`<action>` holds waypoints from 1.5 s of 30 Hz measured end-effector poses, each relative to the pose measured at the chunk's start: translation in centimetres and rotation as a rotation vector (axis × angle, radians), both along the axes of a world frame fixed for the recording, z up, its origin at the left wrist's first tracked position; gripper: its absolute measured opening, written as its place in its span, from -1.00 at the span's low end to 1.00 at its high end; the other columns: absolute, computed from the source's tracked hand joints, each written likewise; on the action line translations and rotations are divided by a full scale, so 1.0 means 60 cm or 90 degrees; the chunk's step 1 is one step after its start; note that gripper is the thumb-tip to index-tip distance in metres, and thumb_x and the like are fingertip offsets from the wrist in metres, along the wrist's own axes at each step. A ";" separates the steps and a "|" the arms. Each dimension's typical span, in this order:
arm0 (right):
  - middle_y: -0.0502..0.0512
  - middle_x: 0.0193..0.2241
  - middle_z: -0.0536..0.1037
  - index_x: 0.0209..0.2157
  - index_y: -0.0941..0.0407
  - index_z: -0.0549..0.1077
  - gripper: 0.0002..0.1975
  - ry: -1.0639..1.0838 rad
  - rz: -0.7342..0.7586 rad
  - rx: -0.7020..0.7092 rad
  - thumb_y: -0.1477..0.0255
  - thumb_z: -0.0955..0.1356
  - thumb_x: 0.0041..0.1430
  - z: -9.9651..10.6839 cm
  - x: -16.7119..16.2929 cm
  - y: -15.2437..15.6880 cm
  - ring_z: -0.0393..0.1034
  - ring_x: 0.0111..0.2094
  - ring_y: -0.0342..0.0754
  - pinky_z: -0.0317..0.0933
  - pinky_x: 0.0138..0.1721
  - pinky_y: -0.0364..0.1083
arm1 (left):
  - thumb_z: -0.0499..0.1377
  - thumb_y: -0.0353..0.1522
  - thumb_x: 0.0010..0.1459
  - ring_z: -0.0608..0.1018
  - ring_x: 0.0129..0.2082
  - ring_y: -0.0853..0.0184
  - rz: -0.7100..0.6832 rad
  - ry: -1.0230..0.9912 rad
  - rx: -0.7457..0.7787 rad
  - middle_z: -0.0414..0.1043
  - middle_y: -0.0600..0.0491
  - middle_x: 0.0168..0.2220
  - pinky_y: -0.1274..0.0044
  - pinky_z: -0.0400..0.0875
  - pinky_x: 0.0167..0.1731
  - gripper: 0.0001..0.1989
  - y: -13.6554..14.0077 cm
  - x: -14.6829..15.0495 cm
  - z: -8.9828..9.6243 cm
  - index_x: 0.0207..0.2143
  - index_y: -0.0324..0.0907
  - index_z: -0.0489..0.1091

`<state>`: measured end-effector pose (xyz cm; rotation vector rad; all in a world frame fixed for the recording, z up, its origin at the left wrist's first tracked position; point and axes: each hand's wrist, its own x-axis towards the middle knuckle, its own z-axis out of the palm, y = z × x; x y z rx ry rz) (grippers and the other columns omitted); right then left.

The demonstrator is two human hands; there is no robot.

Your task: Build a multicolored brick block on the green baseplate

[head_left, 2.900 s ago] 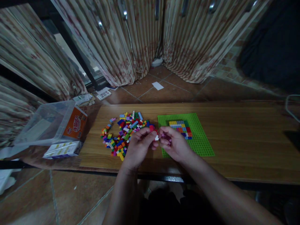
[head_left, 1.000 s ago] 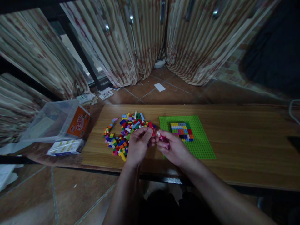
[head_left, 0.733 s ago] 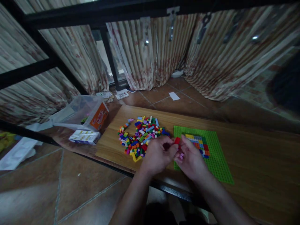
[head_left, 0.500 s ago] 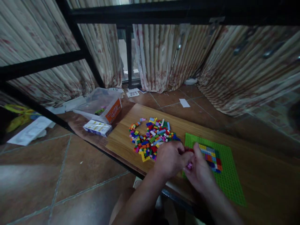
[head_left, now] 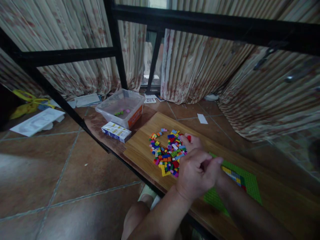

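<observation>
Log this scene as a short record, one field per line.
Left hand: curled, contents hidden
Right hand: beyond the left, at a red brick by the toy-brick pile; grip unclear
Green baseplate: partly hidden, bears multicoloured bricks
Clear plastic bin: left of the pile, green and pink pieces inside
Carton: beside the bin

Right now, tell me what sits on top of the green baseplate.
On the green baseplate sits a patch of coloured bricks, with yellow, green and red showing. The right forearm and left hand cover parts of the baseplate; what lies behind them cannot be seen.
</observation>
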<state>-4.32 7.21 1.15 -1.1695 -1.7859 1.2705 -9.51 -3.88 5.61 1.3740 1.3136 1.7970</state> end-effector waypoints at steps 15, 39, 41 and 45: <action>0.09 -0.38 0.49 -0.45 0.08 0.43 -0.94 -0.401 0.134 0.416 0.48 0.35 0.09 -0.022 -0.063 0.007 0.37 -0.32 -0.01 0.18 -0.30 -0.06 | 0.15 -0.27 0.16 0.32 -0.56 0.45 0.010 -0.010 0.011 0.22 0.13 -0.62 0.53 0.24 -0.50 -0.68 0.001 -0.009 0.001 -0.61 -0.14 0.22; 0.11 -0.27 0.58 -0.20 0.11 0.52 -0.77 -0.312 0.231 0.363 0.56 0.35 0.08 0.018 -0.119 0.047 0.44 -0.23 -0.01 0.27 -0.17 -0.05 | 0.15 -0.32 0.18 0.33 -0.54 0.49 0.083 -0.069 0.035 0.25 0.14 -0.58 0.60 0.23 -0.47 -0.74 0.002 -0.029 0.006 -0.57 -0.19 0.29; 0.05 -0.36 0.58 -0.22 0.09 0.50 -0.80 -0.178 0.148 0.229 0.52 0.37 0.06 0.033 -0.077 0.029 0.45 -0.35 -0.05 0.30 -0.27 -0.07 | 0.09 -0.28 0.23 0.36 -0.49 0.47 0.131 -0.151 -0.005 0.31 0.12 -0.53 0.60 0.26 -0.43 -0.74 0.004 -0.039 0.004 -0.50 -0.19 0.35; 0.03 -0.32 0.60 -0.24 0.06 0.45 -0.82 0.104 0.013 0.093 0.41 0.41 0.06 0.063 0.018 -0.040 0.48 -0.28 -0.06 0.32 -0.21 -0.08 | 0.08 -0.16 0.22 0.34 -0.56 0.48 0.166 -0.387 -0.170 0.33 0.13 -0.53 0.63 0.23 -0.54 -0.69 0.021 -0.057 -0.004 -0.42 -0.21 0.38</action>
